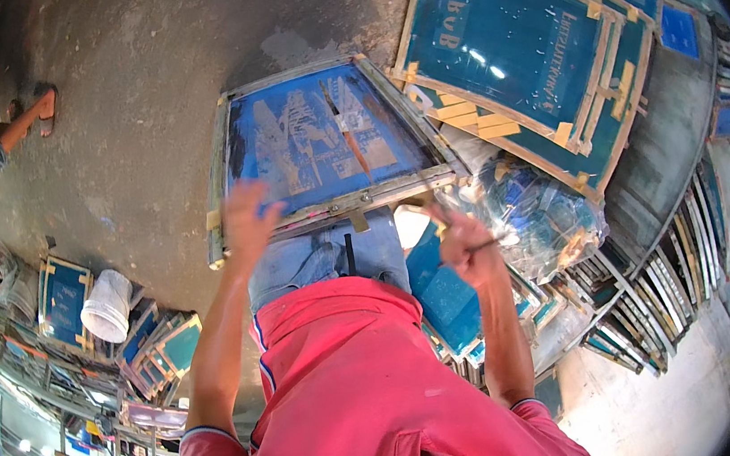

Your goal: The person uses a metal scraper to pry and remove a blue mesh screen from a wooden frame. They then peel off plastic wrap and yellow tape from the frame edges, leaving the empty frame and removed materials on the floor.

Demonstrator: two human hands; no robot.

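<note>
A wooden-framed screen-printing screen (301,136) with blue mesh stands in front of my legs, its near edge toward me. Pale patches and a dark and reddish-brown streak mark the mesh. My left hand (249,219) is at the screen's near left corner, smeared by motion, with a bit of blue at one fingertip; whether it touches the frame is unclear. Off the near right corner, my right hand (469,252) is closed around a thin, stick-like thing, too blurred to name.
Framed screens (498,51) with teal mesh lie stacked at the right, above a clear plastic bag (543,208). More frames (645,313) fill a rack below. A white bucket (107,307) stands at the left among other frames. Another person's leg (20,128) shows at the far left.
</note>
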